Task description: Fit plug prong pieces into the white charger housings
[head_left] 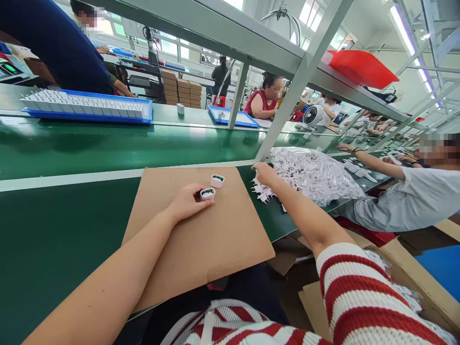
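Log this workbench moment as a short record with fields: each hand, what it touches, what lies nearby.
left hand: left hand closed around a small white plastic housing, resting on the brown cardboard sheet
right hand: right hand with fingers on the pile of small white plug parts
loose part: second white housing stands apart on the cardboard, just beyond the held one
surface: green conveyor belt
far side: blue tray of white parts
neighbour: co-worker's arm reaching toward the pile
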Available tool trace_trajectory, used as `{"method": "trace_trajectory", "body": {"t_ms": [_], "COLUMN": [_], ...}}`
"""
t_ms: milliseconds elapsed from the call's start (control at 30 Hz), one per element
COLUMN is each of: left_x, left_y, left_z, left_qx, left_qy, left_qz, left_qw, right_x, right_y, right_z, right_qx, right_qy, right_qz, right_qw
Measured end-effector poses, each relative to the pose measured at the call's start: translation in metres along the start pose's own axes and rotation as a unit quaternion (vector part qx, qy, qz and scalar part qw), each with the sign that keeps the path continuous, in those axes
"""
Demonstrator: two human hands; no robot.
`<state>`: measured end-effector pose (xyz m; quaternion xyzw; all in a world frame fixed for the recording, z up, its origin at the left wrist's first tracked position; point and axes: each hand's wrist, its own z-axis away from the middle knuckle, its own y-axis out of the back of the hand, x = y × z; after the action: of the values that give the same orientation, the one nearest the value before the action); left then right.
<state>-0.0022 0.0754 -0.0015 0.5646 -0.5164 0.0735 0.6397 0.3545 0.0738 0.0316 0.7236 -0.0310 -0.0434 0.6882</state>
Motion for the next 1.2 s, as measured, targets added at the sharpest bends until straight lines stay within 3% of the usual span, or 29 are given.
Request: {"method": "trace_trajectory", "body": {"t_ms": [100, 367, 500, 600, 667, 733, 800, 867, 1033, 1100, 1200], "left_x": [-0.001, -0.002, -0.005, -0.007, -0.007, -0.006, -0.005, -0.004, -0.003, -0.003, -0.002], "left_y": [0.0, 0.001, 0.0, -0.001, -0.001, -0.001, 0.0, 0.0, -0.001, -0.002, -0.004], "left_z": [-0.002, -0.004, -0.002, -0.003, -0.004, -0.004, -0.004, -0.003, -0.003, -0.005, -0.009], "left_qx": [0.001, -0.004, 0.0, -0.006, -0.012, -0.015, -0.017, -0.017, -0.017, -0.016, -0.014], "left_qy": [-0.012, -0.014, -0.028, -0.024, -0.019, -0.019, -0.022, -0.025, -0.02, -0.019, -0.031], "left_qz": [-0.02, -0.016, -0.026, -0.021, -0.013, -0.007, -0.002, -0.005, -0.009, -0.005, -0.009], "left_qw": [1.0, 1.0, 0.999, 0.999, 1.0, 1.0, 1.0, 1.0, 1.0, 1.0, 0.999], "right_x": [-0.004, -0.019, -0.022, -0.044, -0.069, -0.096, -0.119, -0.134, -0.14, -0.139, -0.138], "right_y": [0.01, 0.007, 0.025, 0.037, 0.038, 0.034, 0.028, 0.02, 0.001, -0.006, -0.015], "right_z": [0.009, 0.013, 0.007, 0.011, 0.019, 0.029, 0.037, 0.042, 0.046, 0.048, 0.05], "right_qx": [0.004, -0.081, -0.062, -0.034, -0.031, -0.06, -0.109, -0.147, -0.16, -0.14, -0.087], "right_qy": [-0.007, -0.045, -0.043, -0.009, 0.031, 0.076, 0.088, 0.066, -0.012, -0.019, -0.005], "right_qz": [-0.015, -0.066, -0.124, -0.187, -0.297, -0.529, -0.658, -0.71, -0.754, -0.757, -0.742], "right_qw": [1.0, 0.993, 0.989, 0.982, 0.954, 0.843, 0.74, 0.685, 0.637, 0.638, 0.665]}}
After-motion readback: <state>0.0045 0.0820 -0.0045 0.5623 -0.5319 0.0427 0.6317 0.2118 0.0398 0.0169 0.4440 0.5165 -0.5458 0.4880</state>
